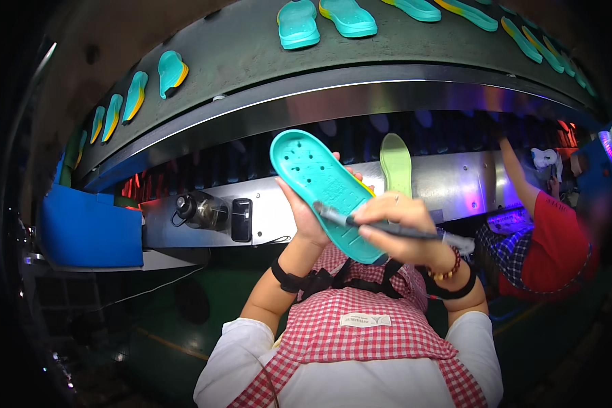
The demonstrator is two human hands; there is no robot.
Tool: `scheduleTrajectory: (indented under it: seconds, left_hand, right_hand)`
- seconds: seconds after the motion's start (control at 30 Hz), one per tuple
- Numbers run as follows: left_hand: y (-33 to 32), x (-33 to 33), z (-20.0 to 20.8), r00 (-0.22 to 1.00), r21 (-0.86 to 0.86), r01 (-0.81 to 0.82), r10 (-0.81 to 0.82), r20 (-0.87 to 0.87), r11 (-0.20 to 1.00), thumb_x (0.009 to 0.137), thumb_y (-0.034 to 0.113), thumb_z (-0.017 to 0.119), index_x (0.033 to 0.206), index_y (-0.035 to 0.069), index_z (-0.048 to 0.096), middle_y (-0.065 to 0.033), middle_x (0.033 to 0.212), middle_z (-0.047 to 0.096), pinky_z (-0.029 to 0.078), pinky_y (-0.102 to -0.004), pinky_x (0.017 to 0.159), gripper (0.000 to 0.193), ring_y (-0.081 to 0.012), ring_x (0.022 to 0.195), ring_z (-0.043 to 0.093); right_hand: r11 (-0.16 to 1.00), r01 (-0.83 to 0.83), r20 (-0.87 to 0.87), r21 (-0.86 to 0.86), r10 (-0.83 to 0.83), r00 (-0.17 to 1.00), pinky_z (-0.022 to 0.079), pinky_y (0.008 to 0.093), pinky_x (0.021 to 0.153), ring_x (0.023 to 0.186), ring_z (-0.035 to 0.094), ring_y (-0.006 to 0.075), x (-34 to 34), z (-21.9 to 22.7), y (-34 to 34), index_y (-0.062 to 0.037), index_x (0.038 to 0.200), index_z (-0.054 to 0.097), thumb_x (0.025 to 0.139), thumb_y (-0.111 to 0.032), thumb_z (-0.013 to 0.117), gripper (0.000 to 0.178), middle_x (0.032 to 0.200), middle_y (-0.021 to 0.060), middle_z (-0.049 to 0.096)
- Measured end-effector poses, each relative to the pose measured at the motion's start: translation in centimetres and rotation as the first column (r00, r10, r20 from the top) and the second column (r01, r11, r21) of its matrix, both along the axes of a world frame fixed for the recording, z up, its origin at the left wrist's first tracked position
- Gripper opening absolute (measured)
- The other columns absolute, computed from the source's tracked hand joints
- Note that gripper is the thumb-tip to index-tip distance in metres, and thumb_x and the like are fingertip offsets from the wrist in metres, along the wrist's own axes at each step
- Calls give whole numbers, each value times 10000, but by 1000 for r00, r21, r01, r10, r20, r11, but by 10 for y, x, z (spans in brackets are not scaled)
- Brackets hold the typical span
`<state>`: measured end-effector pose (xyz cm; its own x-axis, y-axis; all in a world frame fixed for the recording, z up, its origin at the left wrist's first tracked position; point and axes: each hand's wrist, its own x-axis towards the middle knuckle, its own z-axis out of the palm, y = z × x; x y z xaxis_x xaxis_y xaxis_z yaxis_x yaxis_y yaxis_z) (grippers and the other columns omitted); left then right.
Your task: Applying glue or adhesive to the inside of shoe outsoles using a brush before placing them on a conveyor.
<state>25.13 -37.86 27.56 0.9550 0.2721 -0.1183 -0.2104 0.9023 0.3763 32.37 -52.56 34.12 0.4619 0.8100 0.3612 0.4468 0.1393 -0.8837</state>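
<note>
A turquoise shoe sole [316, 180] with holes at its far end and a bit of yellow on its side is held up before me at a slant. My left hand [303, 216] is closed around it from below and behind, fingertips showing along its right edge. Between the fingers of my right hand [404, 228] is a brush [415, 233] with a dark handle. Its greyish tip lies over the middle of the sole's face; whether it touches cannot be made out. Just beyond my right hand, a pale green sole [395, 163] lies on the metal ledge.
A dark belt [241, 58] across the back carries several turquoise and yellow soles. On the metal ledge [163, 221] at left stand a dark bottle [200, 209] and a black rectangular object [241, 219]. A person in red [554, 238] works at right. A blue box [92, 228] is far left.
</note>
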Motion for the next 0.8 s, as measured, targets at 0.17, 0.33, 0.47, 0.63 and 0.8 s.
scheduleTrajectory:
  seconds: [0.17, 0.33, 0.47, 0.63, 0.8]
  left_hand:
    - [11, 0, 11, 984, -50, -140, 144, 102, 989, 701, 807, 156, 1253, 58, 378, -155, 1040, 544, 398, -477, 894, 957, -312, 1007, 514]
    - [26, 5, 24, 930, 51, -141, 115, 350, 989, 697, 800, 261, 1299, 89, 334, -127, 1117, 539, 290, -552, 971, 934, -300, 1055, 491]
    - [29, 4, 39, 963, 103, -186, 160, 219, 977, 690, 801, 272, 1309, 69, 311, -148, 1103, 545, 288, -558, 973, 959, -305, 1033, 512]
    - [32, 8, 42, 975, 63, -178, 167, 150, 982, 697, 791, 287, 1206, 34, 428, -151, 1075, 541, 312, -525, 982, 922, -303, 999, 526]
    - [31, 12, 67, 984, 67, -131, 121, 130, 989, 767, 728, 280, 1246, 44, 384, -183, 1148, 508, 387, -498, 933, 842, -334, 1016, 521]
  right_hand:
    - [998, -64, -11, -12, 64, 998, 479, 322, 762, 805, 633, 225, 3, 14, -11, -35, 843, 647, 661, -7, 674, 186, 839, 99, 655]
    - [946, -326, -45, -3, 325, 945, 478, 320, 779, 865, 620, 220, 10, 4, -19, -29, 865, 646, 687, 15, 669, 185, 884, 98, 653]
    - [994, -69, -302, 82, 91, 949, 478, 324, 782, 881, 612, 225, 21, 1, -32, -17, 885, 644, 693, 10, 673, 196, 904, 113, 647]
    - [961, -274, -227, 26, 273, 935, 427, 340, 872, 946, 582, 236, 19, -2, -26, 3, 882, 646, 686, 20, 660, 197, 912, 116, 638]
    - [984, -83, -709, 156, 170, 684, 424, 359, 891, 957, 575, 250, 21, -17, -23, 32, 904, 614, 748, 7, 599, 158, 966, 170, 608]
